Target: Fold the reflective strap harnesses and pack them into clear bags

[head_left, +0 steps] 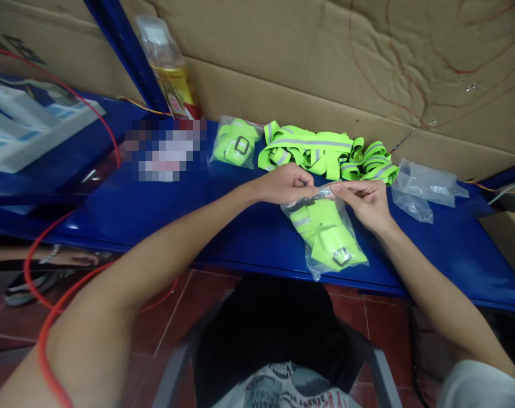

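Both hands pinch the top edge of a clear plastic bag, which lies near the front edge of the blue table. Inside it is a folded neon-yellow reflective strap with a dark buckle at the lower end. My left hand grips the bag's mouth on the left, fingers curled. On the right of the same edge, my right hand closes thumb against fingers. Just behind the hands lies a heap of loose neon reflective straps. A second bagged strap rests left of that heap.
Flat clear bags lie to the right on the blue table. A plastic bottle stands at the back left against cardboard. A red hose loops at left; a cardboard box sits far right.
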`<state>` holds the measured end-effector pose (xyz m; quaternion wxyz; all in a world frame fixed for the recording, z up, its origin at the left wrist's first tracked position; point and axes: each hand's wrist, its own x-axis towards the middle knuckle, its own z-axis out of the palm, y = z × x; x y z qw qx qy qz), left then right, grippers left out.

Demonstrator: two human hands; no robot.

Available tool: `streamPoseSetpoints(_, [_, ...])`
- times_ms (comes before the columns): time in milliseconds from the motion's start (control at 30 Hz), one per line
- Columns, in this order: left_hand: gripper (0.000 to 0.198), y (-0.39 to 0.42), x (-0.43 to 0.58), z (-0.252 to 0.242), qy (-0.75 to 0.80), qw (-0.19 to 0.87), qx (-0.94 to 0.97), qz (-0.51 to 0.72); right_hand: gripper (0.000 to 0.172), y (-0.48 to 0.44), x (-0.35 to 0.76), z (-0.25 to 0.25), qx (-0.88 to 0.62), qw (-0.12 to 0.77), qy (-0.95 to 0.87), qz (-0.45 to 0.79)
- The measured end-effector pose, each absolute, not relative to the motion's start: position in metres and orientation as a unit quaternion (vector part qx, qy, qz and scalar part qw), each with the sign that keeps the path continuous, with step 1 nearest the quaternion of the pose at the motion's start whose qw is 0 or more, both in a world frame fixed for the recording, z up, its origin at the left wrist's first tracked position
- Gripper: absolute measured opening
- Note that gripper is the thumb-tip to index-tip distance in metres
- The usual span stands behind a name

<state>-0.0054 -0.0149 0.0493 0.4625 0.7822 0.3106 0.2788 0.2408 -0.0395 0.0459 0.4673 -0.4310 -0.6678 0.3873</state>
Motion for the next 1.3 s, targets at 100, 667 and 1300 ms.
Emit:
streamPoseSetpoints(100, [0.048,-0.017,-0.002,0.046,0.32,0.441,0.785,0.293,0.029,-0.042,0.236,0.044,-0.437,0.464,-0.66,0.398])
streamPoseSetpoints(667, [0.045,-0.02,0.004,0.044,0.316,0.316,0.839,0.311,0.042,-0.032,0.243,0.032,-0.456,0.419,-0.668,0.412])
streamPoseSetpoints(1300, [0.04,-0.023,0.012,0.034,0.329,0.324,0.815,0.349,0.043,-0.042,0.223,0.029,-0.465,0.49,-0.656,0.337])
